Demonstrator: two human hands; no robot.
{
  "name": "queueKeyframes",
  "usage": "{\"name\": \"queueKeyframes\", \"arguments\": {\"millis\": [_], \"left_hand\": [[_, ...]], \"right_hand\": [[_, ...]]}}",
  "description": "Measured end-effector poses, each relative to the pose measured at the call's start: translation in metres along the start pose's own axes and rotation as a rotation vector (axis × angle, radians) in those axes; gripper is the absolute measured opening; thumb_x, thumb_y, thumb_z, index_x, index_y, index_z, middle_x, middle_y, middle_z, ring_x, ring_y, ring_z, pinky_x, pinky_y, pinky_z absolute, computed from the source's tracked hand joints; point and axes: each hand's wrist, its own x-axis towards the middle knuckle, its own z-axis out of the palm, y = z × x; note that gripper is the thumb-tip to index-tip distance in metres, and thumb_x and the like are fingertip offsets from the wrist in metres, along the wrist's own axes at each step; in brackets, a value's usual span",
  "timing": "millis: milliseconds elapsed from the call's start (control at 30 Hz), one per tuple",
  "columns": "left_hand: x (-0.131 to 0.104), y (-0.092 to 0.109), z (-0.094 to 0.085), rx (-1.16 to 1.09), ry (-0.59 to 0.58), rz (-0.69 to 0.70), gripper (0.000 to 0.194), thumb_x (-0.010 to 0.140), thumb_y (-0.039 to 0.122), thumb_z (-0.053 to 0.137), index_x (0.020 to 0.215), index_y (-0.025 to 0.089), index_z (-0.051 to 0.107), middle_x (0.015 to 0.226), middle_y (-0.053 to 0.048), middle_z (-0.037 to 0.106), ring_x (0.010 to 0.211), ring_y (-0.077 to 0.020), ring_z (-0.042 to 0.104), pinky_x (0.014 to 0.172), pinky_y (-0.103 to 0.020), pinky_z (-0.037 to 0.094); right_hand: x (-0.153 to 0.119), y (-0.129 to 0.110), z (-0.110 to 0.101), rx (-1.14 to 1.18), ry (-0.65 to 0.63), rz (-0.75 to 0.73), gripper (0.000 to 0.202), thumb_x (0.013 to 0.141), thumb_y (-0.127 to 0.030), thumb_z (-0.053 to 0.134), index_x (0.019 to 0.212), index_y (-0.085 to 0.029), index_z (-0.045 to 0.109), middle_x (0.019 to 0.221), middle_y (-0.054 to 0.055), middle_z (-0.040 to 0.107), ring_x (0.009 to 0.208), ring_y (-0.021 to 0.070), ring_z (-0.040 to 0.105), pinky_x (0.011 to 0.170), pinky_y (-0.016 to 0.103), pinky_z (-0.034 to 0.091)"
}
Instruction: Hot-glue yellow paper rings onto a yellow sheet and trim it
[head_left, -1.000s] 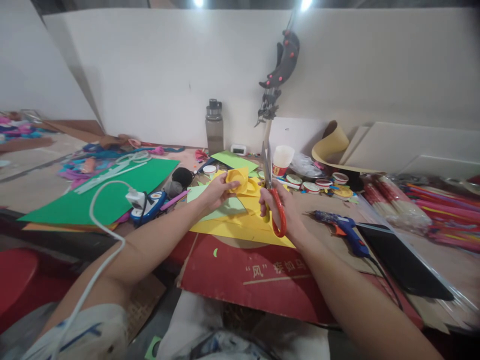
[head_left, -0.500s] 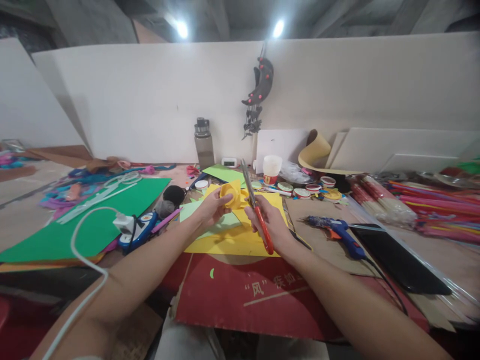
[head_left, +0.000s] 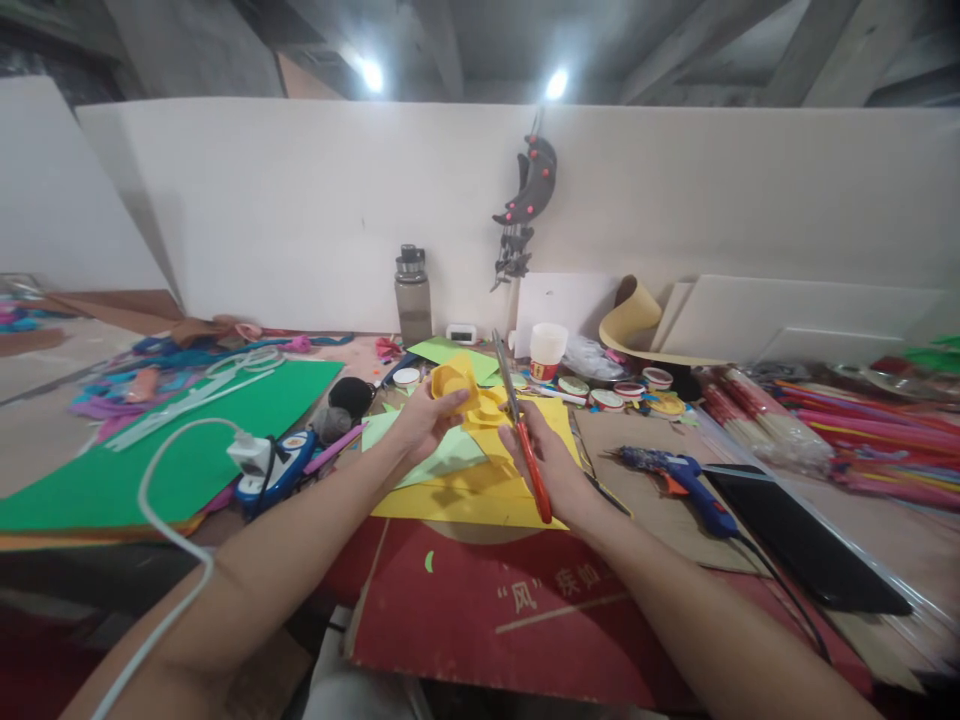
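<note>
My left hand [head_left: 429, 418] pinches a curled piece of yellow paper [head_left: 453, 380] above the work surface. In my right hand [head_left: 546, 450] is a pair of scissors [head_left: 529, 450] with red handles, blades pointing up and away, close together. A second yellow curl [head_left: 489, 406] lies between the hands, near the right fingers; whether they touch it I cannot tell. Beneath both hands are yellow sheets [head_left: 420, 505] and a pale green sheet [head_left: 442, 455]. All of these lie over a red printed board [head_left: 450, 620], which bears a tiny green paper scrap [head_left: 429, 562].
A blue glue gun [head_left: 679, 478] and a black phone [head_left: 810, 540] lie at right. A green sheet [head_left: 247, 440] and a power strip [head_left: 279, 470] with a white cable are at left. Behind stand a bottle [head_left: 413, 300], a paper cup [head_left: 548, 350] and several small tubs.
The yellow paper in my left hand has moved slightly left and tilted, away from the scissors, and a second curl shows between the hands. The whole view has shifted a little downward.
</note>
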Motion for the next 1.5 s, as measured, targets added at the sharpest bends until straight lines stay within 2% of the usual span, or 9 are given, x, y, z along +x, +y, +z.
{"name": "queueKeyframes", "arguments": {"millis": [67,200,300,400,633,900,1133,1333,1500], "left_hand": [[0.0,0.001,0.001,-0.038,0.027,-0.009,0.058,0.049,0.025,0.098,0.096,0.017,0.064,0.086,0.002,0.07,0.069,-0.0108,0.068,0.049,-0.017,0.054],[-0.002,0.002,0.003,-0.071,0.083,-0.001,0.042,0.063,0.025,0.092,0.094,0.018,0.064,0.087,0.003,0.071,0.069,-0.0095,0.068,0.048,-0.017,0.053],[-0.003,0.001,0.005,-0.066,0.101,0.021,0.036,0.068,0.025,0.089,0.094,0.018,0.064,0.085,0.003,0.071,0.069,-0.0087,0.068,0.047,-0.015,0.049],[-0.005,0.001,0.009,-0.058,0.12,0.04,0.037,0.067,0.028,0.09,0.092,0.019,0.063,0.083,0.003,0.07,0.067,-0.0087,0.067,0.045,-0.015,0.047],[-0.009,0.001,0.012,-0.053,0.115,0.056,0.038,0.067,0.032,0.089,0.092,0.019,0.063,0.082,0.002,0.07,0.067,-0.0106,0.065,0.043,-0.017,0.046],[-0.009,0.0,0.011,-0.046,0.1,0.061,0.038,0.074,0.042,0.085,0.093,0.018,0.063,0.082,0.001,0.069,0.065,-0.0096,0.064,0.043,-0.017,0.046],[-0.01,0.004,0.012,-0.133,0.071,0.031,0.041,0.081,0.053,0.076,0.1,0.019,0.065,0.091,-0.003,0.073,0.072,-0.0174,0.072,0.045,-0.021,0.049],[-0.012,0.009,0.013,-0.066,0.094,-0.011,0.028,0.079,0.032,0.079,0.098,0.017,0.066,0.095,-0.005,0.073,0.079,-0.0201,0.074,0.044,-0.02,0.049],[-0.012,0.005,0.01,0.035,-0.02,-0.093,0.02,0.077,0.017,0.077,0.095,0.013,0.069,0.095,-0.009,0.075,0.078,-0.02,0.072,0.049,-0.024,0.056]], "right_hand": [[-0.001,-0.002,0.0,-0.042,-0.015,0.01,0.045,0.088,-0.054,0.057,0.121,-0.023,0.052,0.088,0.001,0.057,0.084,0.018,0.056,0.081,0.031,0.049],[-0.002,0.0,-0.001,-0.111,-0.036,0.046,0.048,0.088,-0.053,0.058,0.123,-0.022,0.05,0.079,-0.001,0.053,0.081,0.0191,0.055,0.078,0.032,0.047],[-0.001,0.004,-0.002,-0.142,-0.067,0.049,0.04,0.089,-0.053,0.056,0.115,-0.023,0.053,0.077,-0.001,0.053,0.078,0.0186,0.055,0.076,0.032,0.046],[0.0,0.006,-0.002,-0.164,-0.101,0.03,0.034,0.09,-0.054,0.054,0.104,-0.023,0.055,0.075,-0.002,0.053,0.075,0.0176,0.054,0.072,0.031,0.044],[-0.002,0.006,-0.004,-0.213,-0.11,0.042,0.03,0.091,-0.053,0.053,0.095,-0.023,0.053,0.07,-0.003,0.052,0.068,0.0157,0.05,0.065,0.028,0.04],[-0.001,0.006,-0.003,-0.229,-0.112,0.044,0.034,0.091,-0.056,0.052,0.101,-0.023,0.056,0.067,-0.004,0.053,0.066,0.0163,0.052,0.063,0.029,0.041],[-0.002,0.009,-0.003,-0.238,-0.087,0.035,0.03,0.091,-0.053,0.055,0.098,-0.023,0.056,0.071,-0.003,0.056,0.068,0.0158,0.053,0.065,0.029,0.042],[0.001,0.014,-0.002,-0.112,-0.038,0.105,0.041,0.088,-0.055,0.058,0.113,-0.023,0.057,0.073,-0.003,0.054,0.065,0.0152,0.05,0.061,0.028,0.042],[0.004,0.009,-0.003,0.012,0.073,0.126,0.053,0.084,-0.059,0.061,0.121,-0.021,0.053,0.075,-0.003,0.055,0.063,0.0139,0.049,0.059,0.027,0.043]]}}
